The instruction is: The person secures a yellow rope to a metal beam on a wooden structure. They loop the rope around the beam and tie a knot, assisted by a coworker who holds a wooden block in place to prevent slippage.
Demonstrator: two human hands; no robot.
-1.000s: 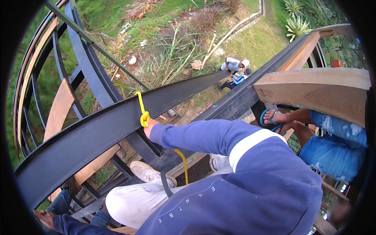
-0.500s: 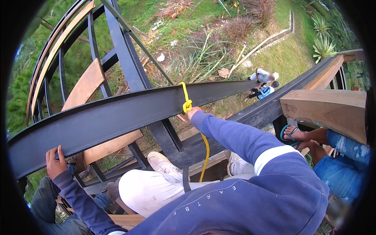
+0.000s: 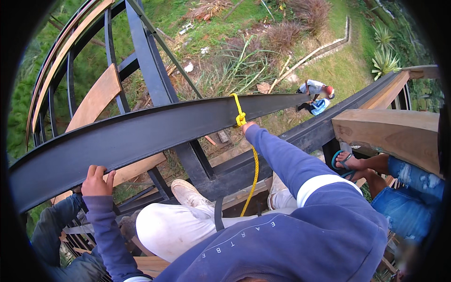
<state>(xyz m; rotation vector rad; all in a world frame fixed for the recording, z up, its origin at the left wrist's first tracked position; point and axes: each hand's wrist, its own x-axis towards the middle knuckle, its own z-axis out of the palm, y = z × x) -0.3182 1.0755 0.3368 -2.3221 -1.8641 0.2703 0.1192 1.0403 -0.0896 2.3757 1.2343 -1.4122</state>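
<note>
A long dark steel beam (image 3: 155, 126) crosses in front of me, its far end pointing down toward the ground at the right. A yellow rope (image 3: 236, 103) loops round it, knotted at its lower edge, and a loose tail hangs toward my legs. Closed by the knot, my right hand (image 3: 249, 126) grips the rope, though the sleeve hides most of its fingers. At the beam's near left part, my left hand (image 3: 97, 181) curls its fingers over the lower edge, with the thumb raised.
Black framing (image 3: 206, 181) lies under my legs, high above grassy ground. A curved wooden beam (image 3: 390, 134) is at the right, beside a person in jeans and sandals (image 3: 408, 202). Another person's dark-trousered leg (image 3: 58, 225) is at left. Two people (image 3: 315, 96) stand below near the beam's far end.
The beam and its rope knot have shifted away to the right, and my right hand has moved along with them. My left hand has moved right, its fingers now curled over the beam's lower edge.
</note>
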